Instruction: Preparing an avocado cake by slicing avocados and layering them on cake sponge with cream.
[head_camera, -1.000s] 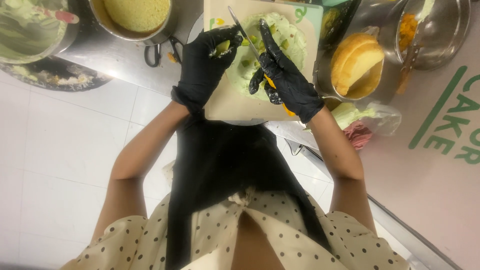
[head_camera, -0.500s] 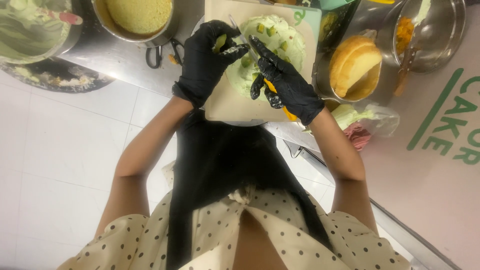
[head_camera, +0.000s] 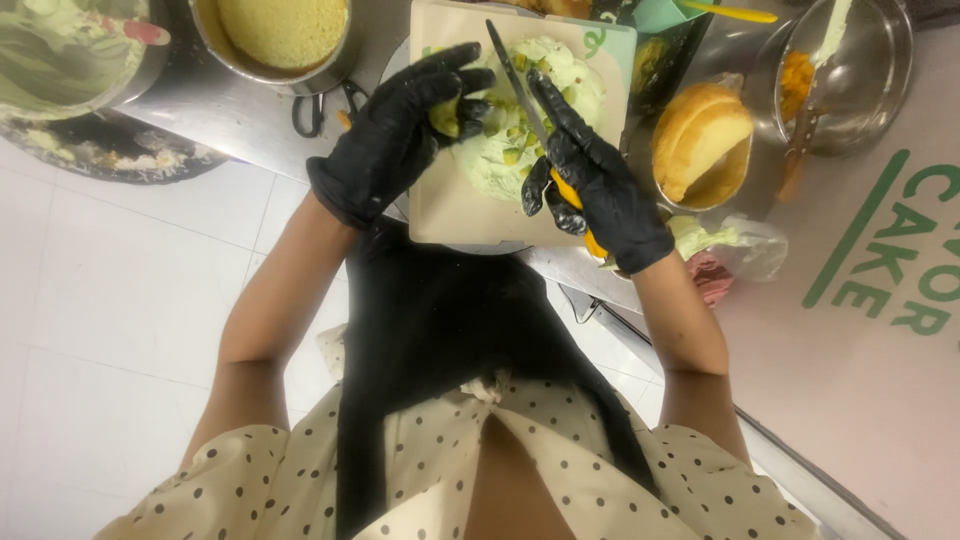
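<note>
Both my hands wear black gloves and work over a beige board (head_camera: 455, 205) on a steel counter. On the board sits a pale green frosted cake (head_camera: 500, 165) topped with small green pieces. My left hand (head_camera: 400, 130) pinches a small yellow-green piece (head_camera: 445, 118) at the cake's left side. My right hand (head_camera: 595, 180) grips a knife with an orange handle; its blade (head_camera: 515, 80) slants up across the cake, with my forefinger laid along it.
A pot of yellow crumbs (head_camera: 280, 35) and a bowl of green cream (head_camera: 60, 55) stand at the upper left. A metal bowl holding a round bun (head_camera: 700, 140), a steel bowl (head_camera: 850, 70) and a piping bag (head_camera: 730, 240) lie to the right.
The view has shifted slightly. My hands stay over the cake; my left hand keeps the small piece while the knife blade stays angled across the top.
</note>
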